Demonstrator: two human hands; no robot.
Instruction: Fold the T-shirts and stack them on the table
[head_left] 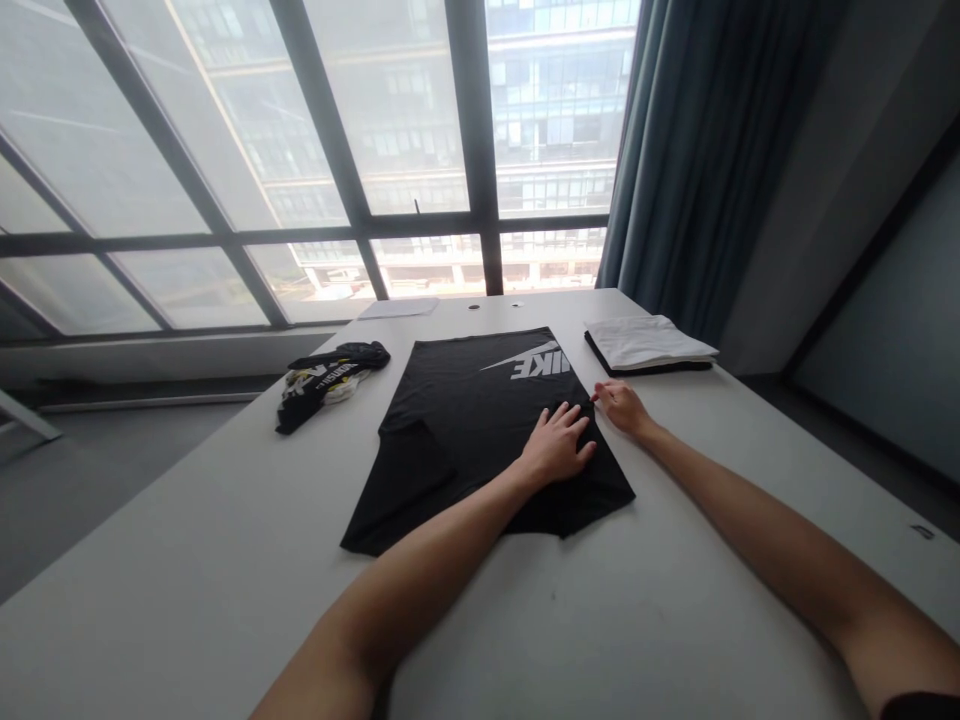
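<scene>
Black fabric shirt with white lettering (465,400) lay spread mid-bench, flat on the smooth white bench (225,560)! Left hand (556,445) pressed onto its right half, grip open, fingers spread; right hand (624,407) had its grip closed on the shirt's right edge. Beyond that, folded white cloth (649,342) topped black fabric (598,357); leftward sat a crumpled black garment with yellow-and-white print (330,380).

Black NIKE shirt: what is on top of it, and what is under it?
The left hand lies spread on the black shirt; the right hand is at its right edge. The white table shows around it; what lies directly underneath is covered.
</scene>
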